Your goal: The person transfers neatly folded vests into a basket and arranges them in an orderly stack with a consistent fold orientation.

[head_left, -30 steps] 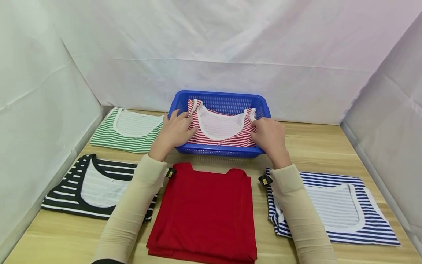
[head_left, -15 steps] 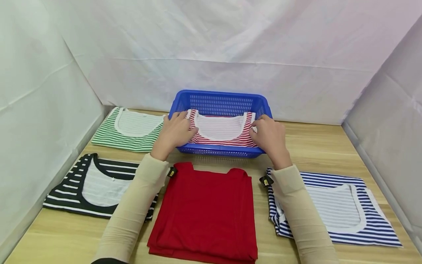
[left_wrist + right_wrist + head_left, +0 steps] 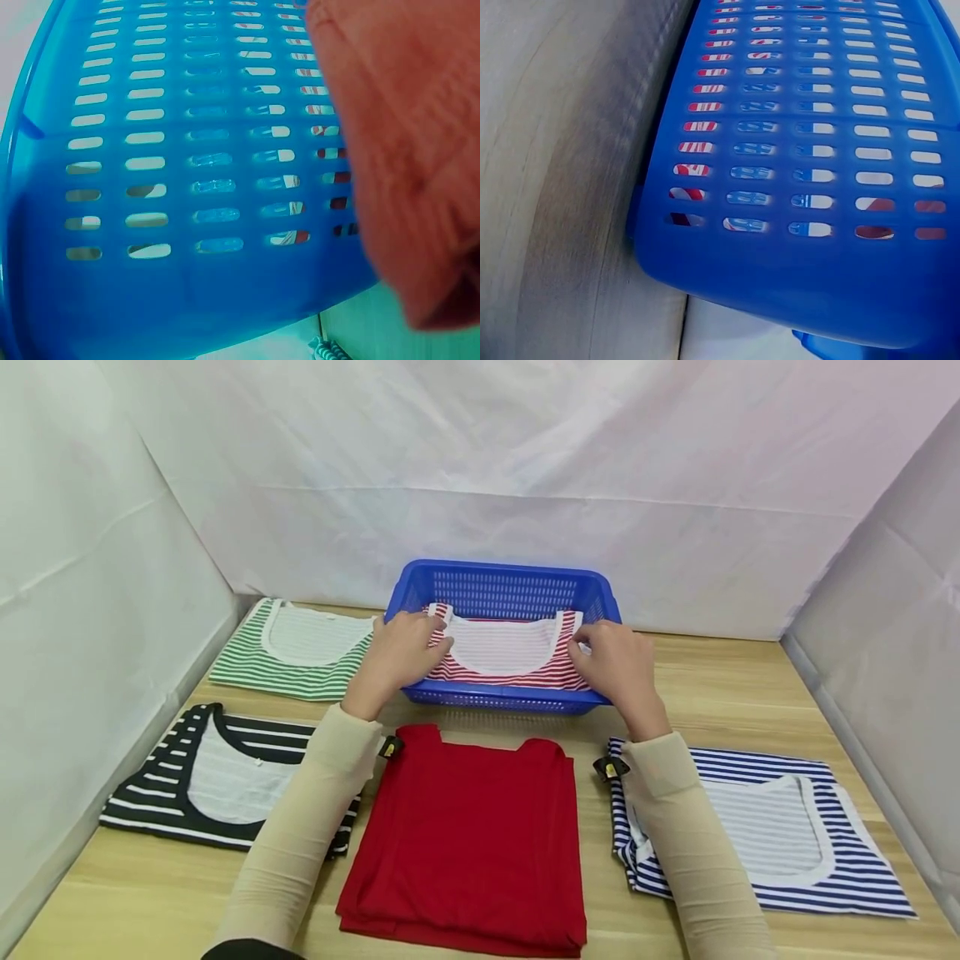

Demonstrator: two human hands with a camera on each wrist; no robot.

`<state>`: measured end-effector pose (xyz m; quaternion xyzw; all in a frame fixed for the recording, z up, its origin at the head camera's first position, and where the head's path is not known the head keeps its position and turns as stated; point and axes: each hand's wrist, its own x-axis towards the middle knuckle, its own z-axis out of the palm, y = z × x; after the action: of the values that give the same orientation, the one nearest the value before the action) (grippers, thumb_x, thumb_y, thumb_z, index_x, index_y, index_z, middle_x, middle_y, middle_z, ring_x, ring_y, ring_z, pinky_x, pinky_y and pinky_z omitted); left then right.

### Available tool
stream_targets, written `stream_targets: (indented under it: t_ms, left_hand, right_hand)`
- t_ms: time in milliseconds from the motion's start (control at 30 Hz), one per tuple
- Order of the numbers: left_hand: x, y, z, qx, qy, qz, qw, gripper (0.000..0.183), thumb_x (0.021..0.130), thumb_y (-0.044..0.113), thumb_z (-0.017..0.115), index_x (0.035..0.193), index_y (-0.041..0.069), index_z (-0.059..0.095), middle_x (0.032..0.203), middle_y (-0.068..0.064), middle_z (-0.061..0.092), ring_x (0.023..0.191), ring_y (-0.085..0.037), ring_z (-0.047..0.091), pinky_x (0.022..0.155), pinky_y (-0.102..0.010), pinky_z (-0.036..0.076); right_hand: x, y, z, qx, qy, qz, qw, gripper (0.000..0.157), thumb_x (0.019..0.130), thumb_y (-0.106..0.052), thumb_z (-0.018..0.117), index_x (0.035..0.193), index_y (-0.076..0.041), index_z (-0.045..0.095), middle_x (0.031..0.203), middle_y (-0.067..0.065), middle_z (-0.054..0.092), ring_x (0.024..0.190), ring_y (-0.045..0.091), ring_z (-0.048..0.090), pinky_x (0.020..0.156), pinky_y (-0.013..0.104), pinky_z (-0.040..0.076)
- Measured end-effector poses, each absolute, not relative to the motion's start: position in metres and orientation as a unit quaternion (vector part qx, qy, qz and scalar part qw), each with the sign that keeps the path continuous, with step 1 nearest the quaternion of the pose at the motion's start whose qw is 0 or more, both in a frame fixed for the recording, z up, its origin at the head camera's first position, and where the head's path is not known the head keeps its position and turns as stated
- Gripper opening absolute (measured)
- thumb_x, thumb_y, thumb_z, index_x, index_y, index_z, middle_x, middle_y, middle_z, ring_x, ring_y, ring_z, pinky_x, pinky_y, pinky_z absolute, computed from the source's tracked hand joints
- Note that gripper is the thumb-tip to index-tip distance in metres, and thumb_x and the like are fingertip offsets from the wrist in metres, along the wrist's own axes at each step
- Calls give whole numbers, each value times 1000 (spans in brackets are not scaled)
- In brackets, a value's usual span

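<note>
A red-and-white striped tank top point(image 3: 517, 678) lies folded in the blue basket point(image 3: 510, 703), its white-edged neckline facing the back. My left hand point(image 3: 401, 652) is over the basket's left end, with thumb and forefinger apart beside the left strap. At the opposite end, my right hand point(image 3: 617, 664) is loosely bent beside the right strap, and a gap shows between thumb and forefinger. Part of the left hand point(image 3: 405, 150) fills the right side of the left wrist view. Through slots in the basket wall point(image 3: 780, 255), the right wrist view shows bits of striped cloth.
Folded tops lie around the basket on the wooden table point(image 3: 697, 681): green-striped point(image 3: 292, 681) at back left, black-striped point(image 3: 161, 789) at left, plain red point(image 3: 468, 835) in front, blue-striped point(image 3: 847, 885) at right. White cloth walls point(image 3: 510, 452) stand behind and at both sides.
The striped tank top's straps have dropped lower into the basket. My fingers have loosened from it, and the right hand has shifted slightly outward.
</note>
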<state>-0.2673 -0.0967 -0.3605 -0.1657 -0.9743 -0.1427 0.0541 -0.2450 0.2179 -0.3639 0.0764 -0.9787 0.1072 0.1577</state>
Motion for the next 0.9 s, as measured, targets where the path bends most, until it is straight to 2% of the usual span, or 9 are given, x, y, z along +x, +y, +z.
stream_targets:
  t_ms: [133, 200, 300, 400, 533, 600, 667, 800, 900]
  left_hand:
    - [-267, -98, -360, -152, -972, -129, 122, 37, 104, 35, 55, 127, 11, 71, 131, -16, 71, 133, -41, 56, 117, -81, 9]
    - [-263, -98, -359, -148, -969, -128, 150, 35, 104, 34, 56, 125, 10, 71, 128, -16, 72, 131, -41, 57, 119, -79, 11]
    - [-254, -95, -354, -167, -958, -142, 185, 33, 104, 31, 58, 124, 9, 73, 125, -15, 73, 125, -39, 62, 119, -70, 28]
    - [-242, -85, -344, -211, -941, -156, 211, 31, 103, 29, 60, 122, 8, 74, 123, -14, 73, 117, -36, 66, 109, -57, 47]
    - [-221, -59, -332, -280, -919, -187, 205, 31, 103, 30, 61, 120, 8, 74, 122, -11, 73, 113, -30, 68, 97, -46, 57]
    - [-210, -44, -329, -317, -905, -219, 180, 30, 102, 30, 62, 120, 9, 74, 122, -9, 72, 115, -27, 68, 98, -42, 57]
    - [-198, -31, -329, -365, -881, -274, 124, 28, 102, 28, 64, 121, 10, 73, 122, -6, 72, 115, -23, 68, 99, -39, 56]
    - [-176, -8, -334, -429, -804, -405, -79, 33, 102, 26, 64, 131, 11, 68, 127, 0, 70, 115, -12, 67, 101, -28, 55]
    - [-162, 7, -344, -421, -755, -459, -207, 40, 102, 26, 63, 140, 13, 61, 138, 1, 65, 118, -6, 65, 100, -22, 53]
  right_hand:
    - [-245, 218, -363, 66, -974, 134, 172, 29, 98, -30, 62, 105, -9, 80, 84, 12, 73, 57, 26, 50, 46, 32, 27]
    - [-244, 219, -362, 68, -969, 152, 181, 27, 98, -28, 62, 104, -8, 79, 88, 14, 75, 60, 26, 53, 48, 32, 30]
    - [-241, 221, -359, 78, -960, 173, 204, 27, 98, -25, 63, 102, -4, 78, 94, 17, 77, 65, 28, 56, 52, 33, 33]
    - [-238, 225, -352, 84, -949, 187, 241, 27, 99, -24, 62, 101, -2, 78, 93, 18, 77, 65, 29, 57, 53, 34, 35]
    - [-230, 235, -342, 74, -934, 192, 293, 28, 99, -22, 59, 100, -2, 78, 96, 18, 78, 65, 32, 65, 52, 36, 39]
    - [-226, 243, -335, 60, -928, 198, 309, 26, 98, -21, 59, 100, -2, 78, 97, 17, 78, 68, 34, 70, 54, 36, 40]
    - [-220, 255, -327, 36, -927, 210, 307, 26, 98, -21, 59, 102, -4, 78, 98, 17, 79, 68, 33, 71, 54, 35, 40]
    - [-204, 291, -312, -31, -939, 227, 256, 32, 100, -29, 55, 111, -8, 77, 99, 18, 78, 56, 13, 60, 50, 30, 37]
    - [-191, 322, -307, -71, -954, 232, 175, 45, 104, -41, 49, 125, -8, 71, 114, 22, 75, 61, -2, 55, 56, 29, 41]
